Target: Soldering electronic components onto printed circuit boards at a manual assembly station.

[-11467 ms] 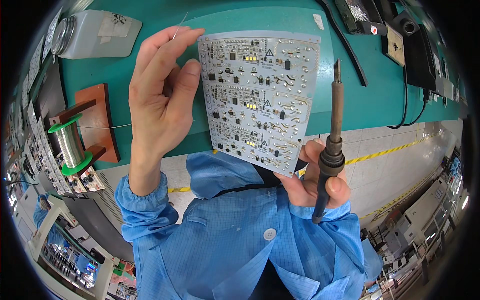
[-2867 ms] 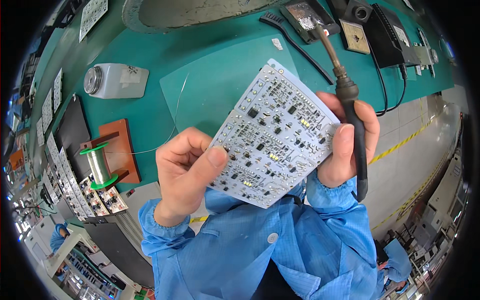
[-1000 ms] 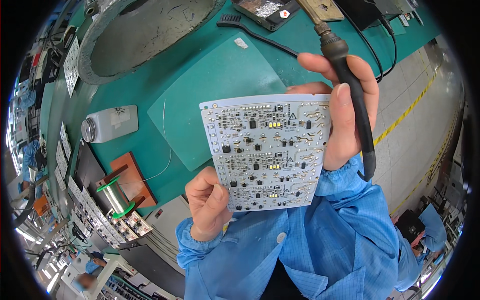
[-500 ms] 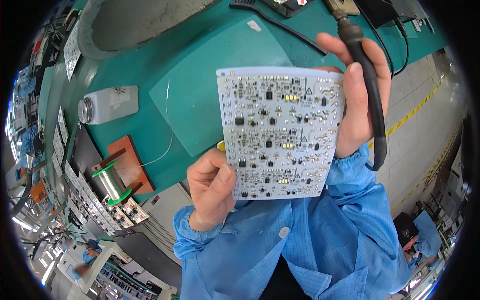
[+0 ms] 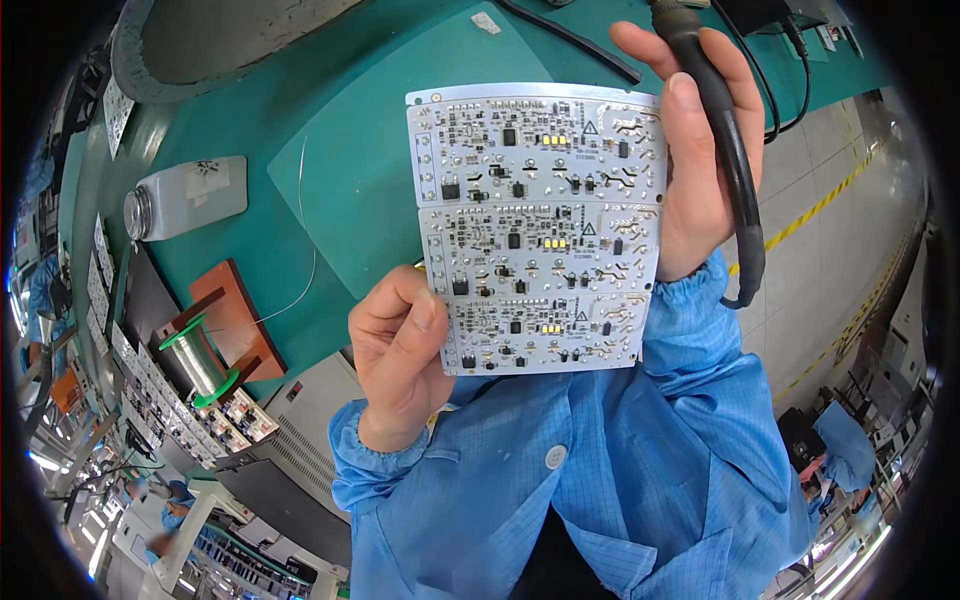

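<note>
Between my hands I hold up a white circuit board point(image 5: 535, 230), its face covered with small black chips, yellow parts and solder joints, in three repeated sections. My left hand point(image 5: 400, 345) pinches its lower left edge, thumb in front. My right hand point(image 5: 698, 190) grips the right edge and also carries a black-handled soldering iron point(image 5: 728, 140), whose handle lies across the palm with the cable end hanging down. The iron's tip is outside the picture at the top. Fingers behind the board are hidden.
A solder wire spool point(image 5: 203, 365) with green flanges sits on a brown stand point(image 5: 240, 315), wire trailing onto the green mat point(image 5: 370, 150). Nearby are a whitish bottle point(image 5: 190, 198), a grey basin point(image 5: 150, 85) and a black brush-like handle point(image 5: 575, 40). More boards point(image 5: 165, 395) lie at left.
The board and both hands have shifted up and slightly left in view, and the board faces me more squarely. The surroundings have slid left too. Both grips are unchanged.
</note>
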Demonstrator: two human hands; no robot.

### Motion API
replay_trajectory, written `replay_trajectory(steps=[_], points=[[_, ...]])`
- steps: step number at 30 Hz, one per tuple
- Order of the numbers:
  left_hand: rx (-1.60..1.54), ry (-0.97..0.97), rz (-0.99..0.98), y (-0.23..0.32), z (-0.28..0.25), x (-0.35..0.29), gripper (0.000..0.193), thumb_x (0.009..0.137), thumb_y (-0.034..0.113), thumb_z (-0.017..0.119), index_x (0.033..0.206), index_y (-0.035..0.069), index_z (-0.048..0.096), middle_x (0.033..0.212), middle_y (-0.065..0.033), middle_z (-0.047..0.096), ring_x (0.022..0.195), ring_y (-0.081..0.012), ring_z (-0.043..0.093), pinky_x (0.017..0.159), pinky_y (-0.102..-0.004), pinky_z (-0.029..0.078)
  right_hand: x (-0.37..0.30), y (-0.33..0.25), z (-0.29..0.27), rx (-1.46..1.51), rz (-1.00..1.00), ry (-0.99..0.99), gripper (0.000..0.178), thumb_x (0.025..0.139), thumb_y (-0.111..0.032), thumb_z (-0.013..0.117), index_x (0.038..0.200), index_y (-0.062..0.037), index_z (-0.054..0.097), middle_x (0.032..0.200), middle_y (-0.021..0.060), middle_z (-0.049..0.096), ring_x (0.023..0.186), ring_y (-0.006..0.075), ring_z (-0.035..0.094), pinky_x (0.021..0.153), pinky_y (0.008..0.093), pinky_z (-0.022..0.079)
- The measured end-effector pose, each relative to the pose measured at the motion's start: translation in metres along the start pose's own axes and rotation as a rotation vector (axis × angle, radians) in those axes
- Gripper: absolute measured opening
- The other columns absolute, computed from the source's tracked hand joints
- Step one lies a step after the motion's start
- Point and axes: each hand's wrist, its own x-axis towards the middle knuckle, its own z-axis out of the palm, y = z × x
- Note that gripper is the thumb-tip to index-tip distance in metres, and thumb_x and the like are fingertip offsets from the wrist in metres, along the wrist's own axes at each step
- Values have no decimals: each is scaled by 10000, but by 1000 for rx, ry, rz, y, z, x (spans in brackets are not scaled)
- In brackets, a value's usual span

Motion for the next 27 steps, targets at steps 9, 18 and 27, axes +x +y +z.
replay_trajectory(steps=[9,18,27], points=[[23,4,6,1,6,0,140,941,102,519,886,-20,560,833,-58,625,704,-50,526,661,-225,433,8,18,-10,211,78,95,476,887,-225,601,1251,23,418,1069,214,627,943,176,585,875,294,435],[6,-106,24,-3,-4,0,139,941,108,523,880,-11,563,791,-32,611,688,-42,508,663,-214,420,9,14,-9,21,-253,-109,357,941,-118,487,1268,6,416,1166,259,593,618,59,527,583,202,454],[-70,-116,15,-6,-8,2,132,948,99,506,897,-12,556,957,-130,661,821,-103,617,752,-269,504,7,8,-8,51,-204,-72,384,931,-140,518,1271,4,411,1140,248,601,745,115,567,698,247,457]])
